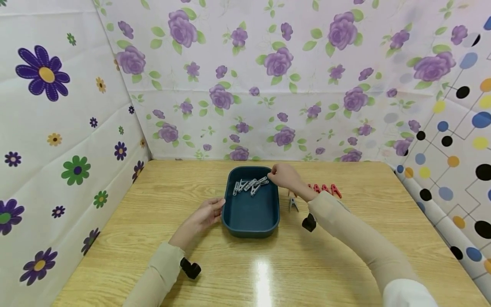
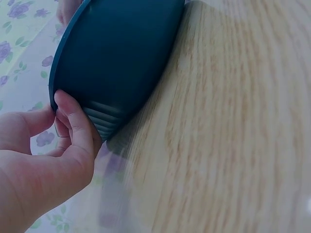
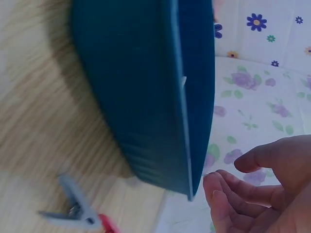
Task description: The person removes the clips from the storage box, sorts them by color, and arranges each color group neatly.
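A dark teal plastic bin (image 1: 251, 217) stands on the table with several light grey clothespins (image 1: 249, 185) lying loosely toward its far end. My left hand (image 1: 207, 213) holds the bin's left side; in the left wrist view the thumb and fingers (image 2: 73, 114) pinch it at the rim. Over the far right corner of the bin is my right hand (image 1: 285, 175). Its thumb and bent fingers stand apart in the right wrist view, with nothing between them (image 3: 257, 184). A grey clothespin (image 1: 293, 204) lies on the table just right of the bin.
Several red clothespins (image 1: 325, 189) lie in a row right of the bin, partly hidden by my right forearm. The wooden table (image 1: 172, 183) meets a flower-print cloth (image 1: 245, 128) at the back, with patterned cloths on both sides.
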Action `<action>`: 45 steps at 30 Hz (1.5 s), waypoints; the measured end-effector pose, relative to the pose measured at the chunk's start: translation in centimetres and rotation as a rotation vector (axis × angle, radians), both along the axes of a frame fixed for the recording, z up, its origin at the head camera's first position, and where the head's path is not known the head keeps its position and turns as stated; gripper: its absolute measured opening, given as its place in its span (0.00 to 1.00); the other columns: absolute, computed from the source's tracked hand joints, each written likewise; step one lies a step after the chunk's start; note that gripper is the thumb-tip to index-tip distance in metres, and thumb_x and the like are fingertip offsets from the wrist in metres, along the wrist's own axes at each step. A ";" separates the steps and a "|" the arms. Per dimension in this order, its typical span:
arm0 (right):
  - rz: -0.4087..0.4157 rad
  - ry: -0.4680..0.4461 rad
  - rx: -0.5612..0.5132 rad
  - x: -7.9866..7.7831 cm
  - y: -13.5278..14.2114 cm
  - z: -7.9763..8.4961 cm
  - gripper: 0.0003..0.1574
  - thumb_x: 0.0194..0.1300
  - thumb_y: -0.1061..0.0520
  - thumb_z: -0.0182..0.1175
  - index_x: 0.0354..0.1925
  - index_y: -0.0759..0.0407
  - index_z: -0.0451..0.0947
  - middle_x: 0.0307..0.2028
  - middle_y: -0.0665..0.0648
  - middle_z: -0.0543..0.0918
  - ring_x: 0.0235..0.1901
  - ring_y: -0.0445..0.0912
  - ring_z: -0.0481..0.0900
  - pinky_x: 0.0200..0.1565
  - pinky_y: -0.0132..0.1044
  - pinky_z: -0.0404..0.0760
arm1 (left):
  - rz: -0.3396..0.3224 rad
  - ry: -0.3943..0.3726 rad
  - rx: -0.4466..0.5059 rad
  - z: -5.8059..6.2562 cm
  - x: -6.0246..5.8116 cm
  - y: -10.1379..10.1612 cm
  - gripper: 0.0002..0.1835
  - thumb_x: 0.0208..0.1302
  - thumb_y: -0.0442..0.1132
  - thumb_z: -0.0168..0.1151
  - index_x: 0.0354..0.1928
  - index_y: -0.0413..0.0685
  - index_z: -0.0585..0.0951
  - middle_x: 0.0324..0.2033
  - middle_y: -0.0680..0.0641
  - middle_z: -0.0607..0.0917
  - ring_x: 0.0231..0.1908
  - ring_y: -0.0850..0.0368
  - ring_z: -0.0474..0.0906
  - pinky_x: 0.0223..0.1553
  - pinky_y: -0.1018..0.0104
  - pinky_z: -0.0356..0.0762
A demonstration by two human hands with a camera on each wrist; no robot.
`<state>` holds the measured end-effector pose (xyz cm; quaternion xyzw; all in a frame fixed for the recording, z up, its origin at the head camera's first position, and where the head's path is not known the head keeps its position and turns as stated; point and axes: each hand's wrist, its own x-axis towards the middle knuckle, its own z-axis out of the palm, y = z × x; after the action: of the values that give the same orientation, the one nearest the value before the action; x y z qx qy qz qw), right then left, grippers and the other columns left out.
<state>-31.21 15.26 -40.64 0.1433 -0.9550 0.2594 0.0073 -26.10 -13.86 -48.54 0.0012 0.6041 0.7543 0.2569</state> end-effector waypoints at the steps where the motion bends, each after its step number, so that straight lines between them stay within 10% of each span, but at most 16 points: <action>1: 0.005 -0.010 0.003 -0.2 -0.3 0.1 0.30 0.69 0.56 0.53 0.11 0.49 0.56 0.10 0.46 0.54 0.12 0.40 0.49 0.21 0.32 0.54 | -0.002 0.001 -0.001 0.0 0.0 0.0 0.20 0.74 0.40 0.50 0.59 0.33 0.66 0.33 0.53 0.80 0.32 0.64 0.75 0.33 0.73 0.75; 20: 0.158 -0.133 0.046 -4.0 -5.8 0.0 0.29 0.67 0.65 0.47 0.10 0.51 0.53 0.11 0.47 0.50 0.14 0.40 0.43 0.24 0.33 0.50 | 0.018 -0.014 -0.005 -0.2 -0.2 -0.3 0.21 0.74 0.38 0.50 0.62 0.32 0.65 0.33 0.53 0.80 0.31 0.65 0.76 0.33 0.74 0.76; 31: 0.218 -0.193 0.345 -5.1 -7.3 -1.5 0.28 0.70 0.66 0.47 0.13 0.54 0.57 0.15 0.49 0.51 0.20 0.42 0.44 0.27 0.35 0.53 | 0.009 0.012 -0.006 -0.3 -0.1 -0.1 0.16 0.74 0.37 0.50 0.57 0.35 0.69 0.33 0.54 0.80 0.32 0.64 0.76 0.34 0.73 0.75; 45: 0.144 -0.315 0.424 -5.1 -8.1 -2.0 0.21 0.67 0.68 0.50 0.18 0.54 0.69 0.20 0.53 0.63 0.18 0.43 0.52 0.22 0.35 0.58 | 0.016 0.014 0.003 -0.1 -0.1 -0.2 0.14 0.75 0.38 0.49 0.55 0.35 0.69 0.31 0.54 0.80 0.29 0.65 0.75 0.32 0.73 0.75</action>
<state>-36.34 7.20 -42.61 0.1673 -0.9647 0.0725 -0.1899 -26.22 -14.01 -48.65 0.0020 0.6049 0.7571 0.2467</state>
